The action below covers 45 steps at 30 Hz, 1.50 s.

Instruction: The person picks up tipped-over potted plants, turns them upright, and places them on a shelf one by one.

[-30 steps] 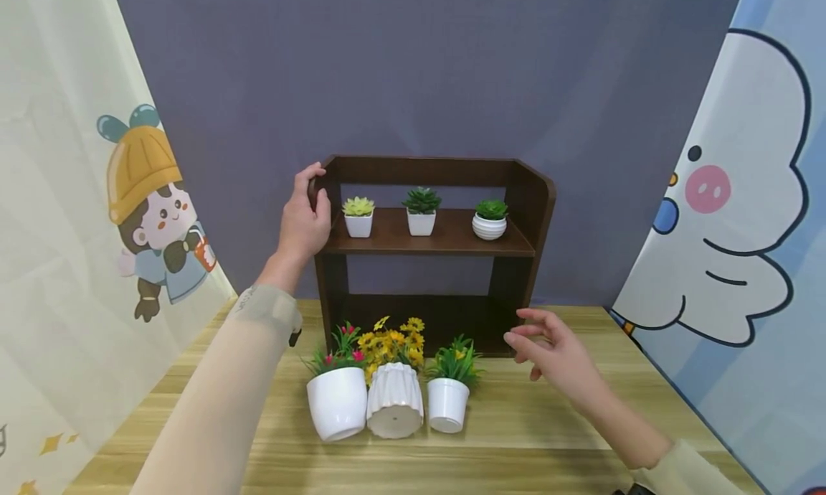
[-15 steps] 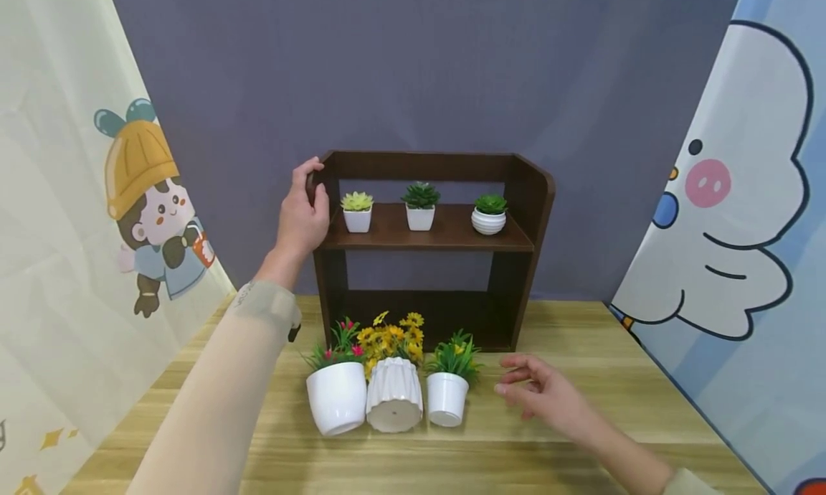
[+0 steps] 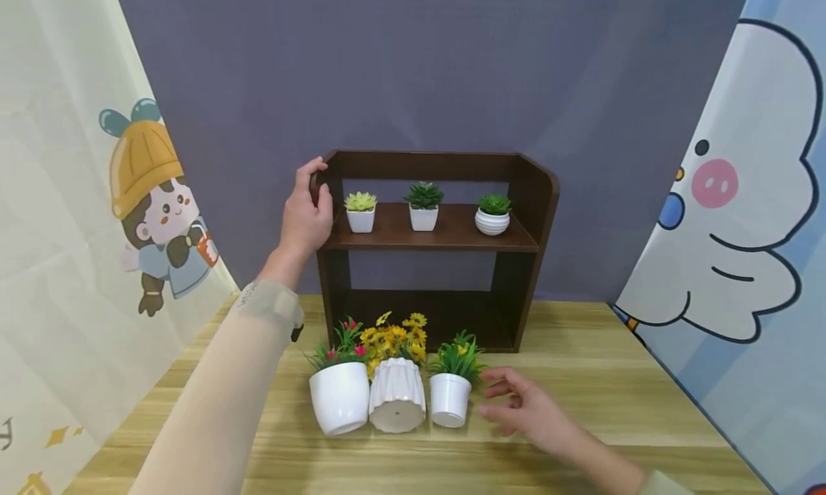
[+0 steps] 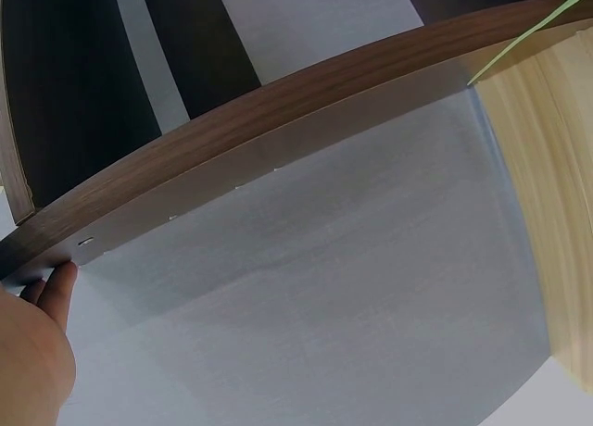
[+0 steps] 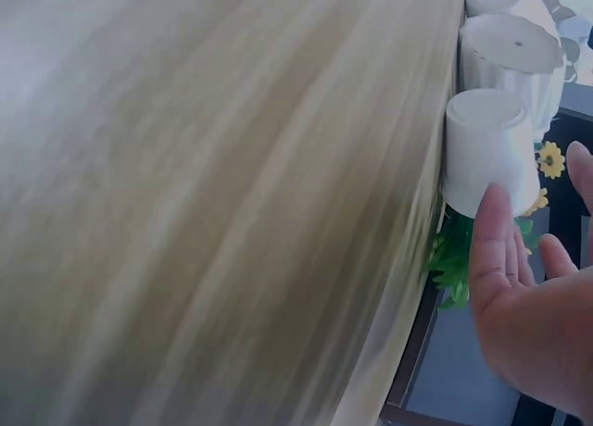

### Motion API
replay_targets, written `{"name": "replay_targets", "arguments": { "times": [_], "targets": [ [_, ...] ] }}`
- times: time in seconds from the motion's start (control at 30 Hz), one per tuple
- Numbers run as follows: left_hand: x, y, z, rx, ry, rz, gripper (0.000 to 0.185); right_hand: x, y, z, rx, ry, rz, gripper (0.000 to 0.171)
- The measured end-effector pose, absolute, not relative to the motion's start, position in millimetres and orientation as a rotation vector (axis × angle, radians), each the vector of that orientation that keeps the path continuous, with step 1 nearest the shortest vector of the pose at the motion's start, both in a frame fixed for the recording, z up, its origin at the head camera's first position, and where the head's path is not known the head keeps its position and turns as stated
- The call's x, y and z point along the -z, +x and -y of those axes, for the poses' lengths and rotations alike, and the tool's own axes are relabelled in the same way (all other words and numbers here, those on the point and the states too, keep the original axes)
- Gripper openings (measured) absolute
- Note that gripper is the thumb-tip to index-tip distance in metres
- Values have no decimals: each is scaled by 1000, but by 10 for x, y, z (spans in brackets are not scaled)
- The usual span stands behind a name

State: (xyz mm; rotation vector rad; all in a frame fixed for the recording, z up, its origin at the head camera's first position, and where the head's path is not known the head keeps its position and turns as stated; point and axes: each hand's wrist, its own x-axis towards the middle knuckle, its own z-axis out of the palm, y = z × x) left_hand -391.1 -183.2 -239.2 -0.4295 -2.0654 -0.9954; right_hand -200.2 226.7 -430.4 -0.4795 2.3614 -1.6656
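Observation:
My left hand (image 3: 305,215) grips the top left side panel of a dark brown two-tier shelf (image 3: 529,186), fingers curled over its edge; that same panel (image 4: 278,130) fills the left wrist view. My right hand (image 3: 525,412) hovers open just right of a small white pot with green leaves (image 3: 449,398), fingers spread, a small gap between them; the small pot (image 5: 486,148) shows close to the fingertips (image 5: 491,231) in the right wrist view. In the same row lie a ribbed white pot with yellow flowers (image 3: 396,405) and a smooth white pot with pink flowers (image 3: 339,405).
Three little succulents in white pots (image 3: 424,215) stand on the upper shelf. The shelf sits on a light wooden table (image 3: 581,394) against a grey-purple backdrop. Cartoon-printed curtains (image 3: 84,215) hang at both sides. The lower compartment (image 3: 426,316) is dark.
My right hand has come down and leftward from beside the shelf's lower right corner to the table next to the small pot. The left hand has stayed on the shelf.

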Motion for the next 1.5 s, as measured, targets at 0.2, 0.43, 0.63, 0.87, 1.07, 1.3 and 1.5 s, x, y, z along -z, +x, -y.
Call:
{"name": "replay_targets", "arguments": {
  "times": [0.2, 0.43, 0.63, 0.87, 1.07, 1.3, 1.5],
  "targets": [
    [2385, -3922, 1824, 985, -447, 2051, 43, 4345, -1993, -2171, 1660, -419, -2338, 69],
    [2368, -3931, 1809, 983, -452, 2041, 43, 4374, -2003, -2086, 1625, -393, -2365, 75],
    [2369, -3927, 1804, 993, -452, 2028, 42, 4396, -2047, -2022, 1619, -343, -2401, 80],
    [2366, -3911, 1802, 997, -452, 2032, 42, 4425, -2066, -1963, 1612, -311, -2426, 83],
    [2376, -3908, 1806, 997, -451, 2037, 42, 4438, -2084, -1932, 1602, -306, -2425, 79],
    [2375, -3891, 1808, 1002, -444, 2040, 42, 4453, -2102, -1984, 1579, -314, -2436, 76],
    [2392, -3909, 1824, 1002, -443, 2033, 42, 4452, -2133, -2058, 1557, -325, -2460, 76]
  ]
}}
